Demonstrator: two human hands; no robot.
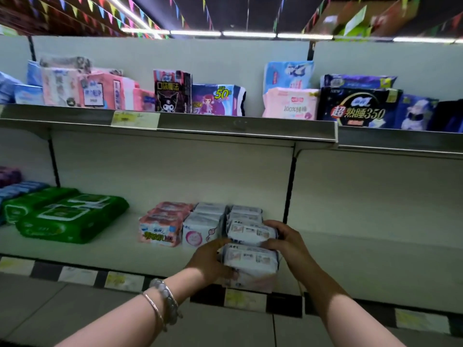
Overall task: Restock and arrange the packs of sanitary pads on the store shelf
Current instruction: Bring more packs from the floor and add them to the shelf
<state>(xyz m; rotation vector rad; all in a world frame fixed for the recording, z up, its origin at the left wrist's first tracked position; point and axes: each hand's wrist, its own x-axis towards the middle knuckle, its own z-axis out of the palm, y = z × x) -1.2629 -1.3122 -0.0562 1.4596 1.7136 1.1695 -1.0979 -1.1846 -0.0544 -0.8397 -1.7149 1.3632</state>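
Note:
Two white packs of sanitary pads sit between my hands at the front of the lower shelf (120,249). My left hand (210,259) curls round the left side of the front white pack (250,264). My right hand (285,240) grips the right end of the white pack behind it (250,232). More white packs (244,212) run back in the same row. To their left stand a row of white-and-pink packs (200,232) and a row of pink packs (160,230).
Green packs (67,216) lie at the left of the lower shelf, blue ones beyond them. The upper shelf (225,126) carries pink, black, purple and dark blue packs. To the right of my hands the lower shelf is bare. Price labels line the shelf edges.

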